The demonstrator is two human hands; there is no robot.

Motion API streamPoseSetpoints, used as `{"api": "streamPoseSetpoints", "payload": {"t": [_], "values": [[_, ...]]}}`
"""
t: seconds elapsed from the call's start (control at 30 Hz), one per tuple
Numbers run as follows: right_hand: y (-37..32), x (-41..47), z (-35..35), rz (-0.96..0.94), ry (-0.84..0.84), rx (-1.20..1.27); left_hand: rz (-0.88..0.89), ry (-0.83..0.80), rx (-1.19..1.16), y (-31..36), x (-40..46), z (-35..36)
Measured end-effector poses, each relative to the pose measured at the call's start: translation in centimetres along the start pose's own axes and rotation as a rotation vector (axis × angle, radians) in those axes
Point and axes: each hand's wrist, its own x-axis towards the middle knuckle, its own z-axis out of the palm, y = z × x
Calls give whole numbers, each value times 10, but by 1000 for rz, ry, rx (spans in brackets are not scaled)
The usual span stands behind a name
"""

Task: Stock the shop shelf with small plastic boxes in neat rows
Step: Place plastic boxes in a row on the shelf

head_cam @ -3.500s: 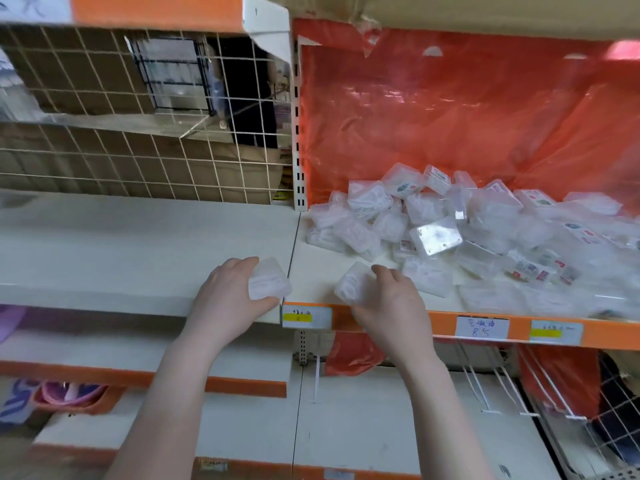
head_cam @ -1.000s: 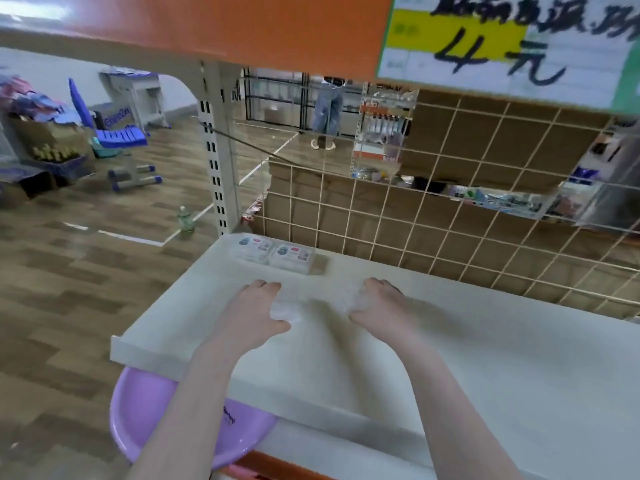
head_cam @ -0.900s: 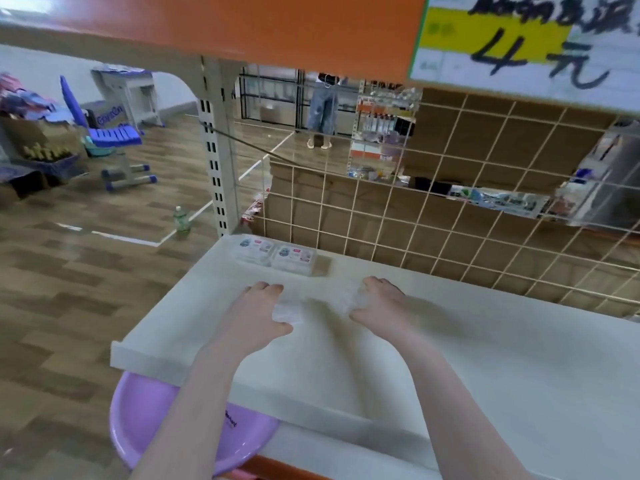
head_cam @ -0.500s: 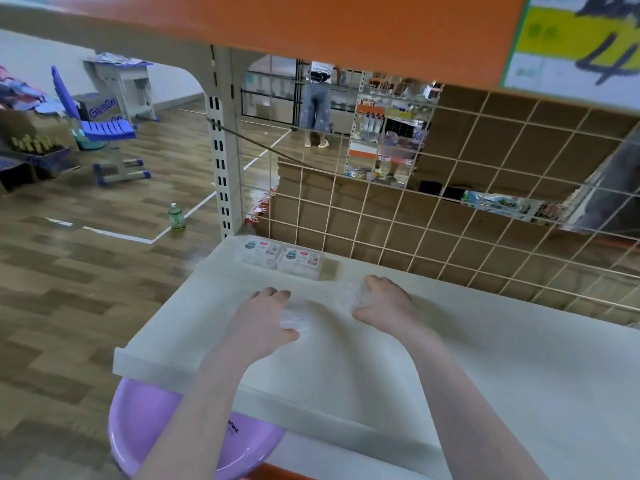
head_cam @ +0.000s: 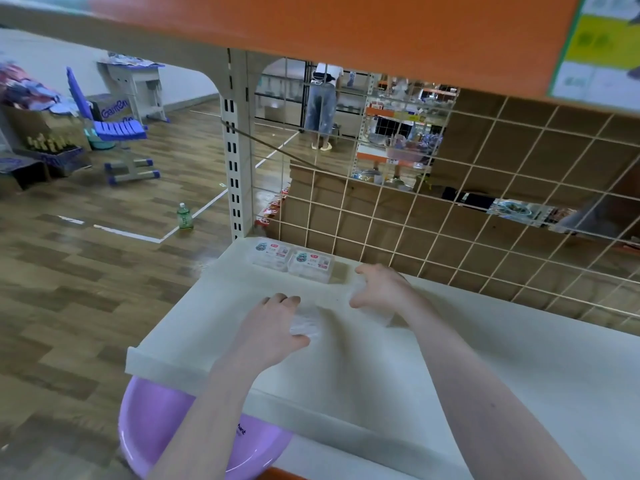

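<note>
Two small clear plastic boxes with printed labels, one (head_cam: 271, 254) beside the other (head_cam: 311, 265), lie in a row at the back left corner of the white shelf (head_cam: 502, 368). My left hand (head_cam: 268, 329) grips another clear box (head_cam: 305, 324) just above the shelf, in front of that row. My right hand (head_cam: 381, 289) holds a further clear box (head_cam: 356, 289), which looks blurred, right of the labelled pair near the wire grid.
A wire grid back panel (head_cam: 485, 216) closes the shelf's rear. An orange shelf edge (head_cam: 346, 26) hangs overhead. A purple plastic basin (head_cam: 156, 424) sits below the shelf's left end. Beyond are a wooden floor, a green bottle (head_cam: 184, 216) and a standing person (head_cam: 322, 105).
My hands carried the two boxes from the heap on the right shelf to this left shelf. Over the last second both hands edged slightly toward the labelled pair at the back.
</note>
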Motion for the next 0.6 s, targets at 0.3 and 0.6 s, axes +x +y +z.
{"api": "streamPoseSetpoints", "payload": {"t": [0.3, 0.6], "values": [[7, -2, -5, -97, 207, 600, 1, 17, -33, -2, -3, 1], [56, -39, 12, -47, 300, 888, -16, 24, -43, -5, -3, 3]]}}
